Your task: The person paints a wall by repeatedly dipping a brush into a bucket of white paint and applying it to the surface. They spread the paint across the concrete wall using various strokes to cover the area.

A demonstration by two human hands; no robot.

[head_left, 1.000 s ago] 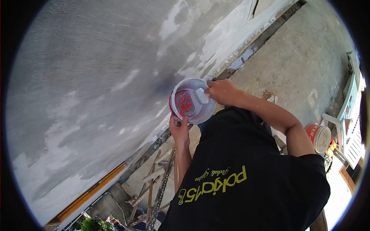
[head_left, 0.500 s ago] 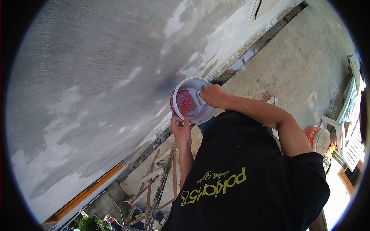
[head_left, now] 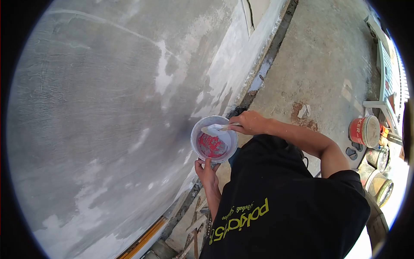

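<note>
A white bucket [head_left: 196, 144] with whitish smears and a red, grey-streaked bottom hangs before my body, its mouth facing the camera. My left hand [head_left: 208, 172] grips its near rim, thumb at the edge and fingers underneath. My right hand [head_left: 250, 122] is closed around the handle of a flat paintbrush [head_left: 212, 129], whose white-coated head lies over the bucket's mouth. How much wet material the bucket contains is hard to see. Beside it rises a grey plastered wall [head_left: 108, 103] with lighter patches and damp-looking areas.
A narrow channel [head_left: 268, 60] follows the wall's foot along the concrete floor [head_left: 323, 56]. To the right stand a red-and-white bucket [head_left: 364, 131], several other containers and a white bench [head_left: 385, 73]. Wooden pieces [head_left: 196, 228] lie below, near an orange-brown strip [head_left: 144, 239].
The paintbrush has come up from inside the bucket to its mouth with my right hand. The bucket sits lower in view, and the camera has turned, showing more containers at right.
</note>
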